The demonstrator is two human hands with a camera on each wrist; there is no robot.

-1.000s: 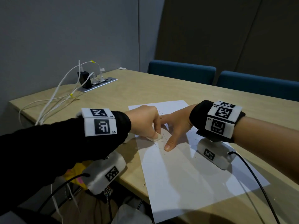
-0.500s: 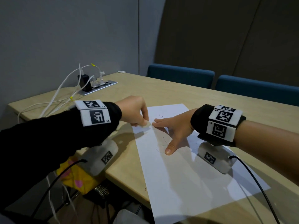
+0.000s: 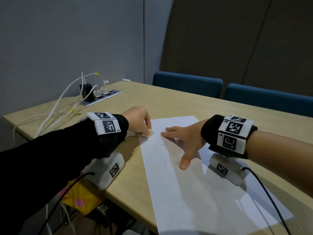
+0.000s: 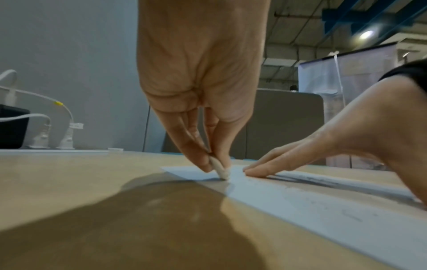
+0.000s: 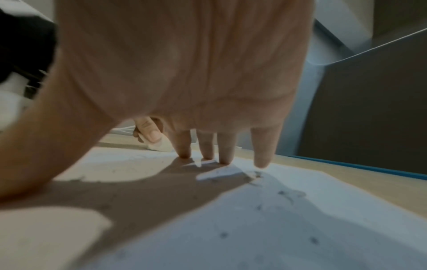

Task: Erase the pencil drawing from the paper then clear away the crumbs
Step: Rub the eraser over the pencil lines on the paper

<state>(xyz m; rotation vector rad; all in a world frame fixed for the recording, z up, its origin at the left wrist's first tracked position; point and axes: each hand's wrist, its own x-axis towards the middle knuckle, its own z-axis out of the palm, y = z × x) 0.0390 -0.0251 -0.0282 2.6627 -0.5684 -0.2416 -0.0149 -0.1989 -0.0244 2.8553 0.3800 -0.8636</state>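
A white sheet of paper [image 3: 194, 192] lies on the wooden table [image 3: 169, 102]. Faint pencil lines [image 3: 171, 162] remain near its middle, and dark crumbs [image 5: 280, 192] speckle it. My left hand [image 3: 138, 121] pinches a small white eraser [image 3: 149, 133] between thumb and fingers, its tip touching the paper's left edge [image 4: 223, 176]. My right hand [image 3: 182, 141] lies flat on the sheet with fingers spread straight, thumb beside the pencil lines. In the right wrist view the fingertips [image 5: 225, 160] press the paper and the eraser [image 5: 160, 145] shows beyond them.
A power strip [image 3: 101, 97] with a black charger and white cables [image 3: 55, 109] sits at the table's far left. Two blue chairs [image 3: 188, 83] stand behind the far edge. A yellow and pink object [image 3: 76, 199] lies below the near table edge.
My left hand has carried the eraser from the drawing in the middle out to the paper's left edge. The right hand has stayed flat on the sheet.
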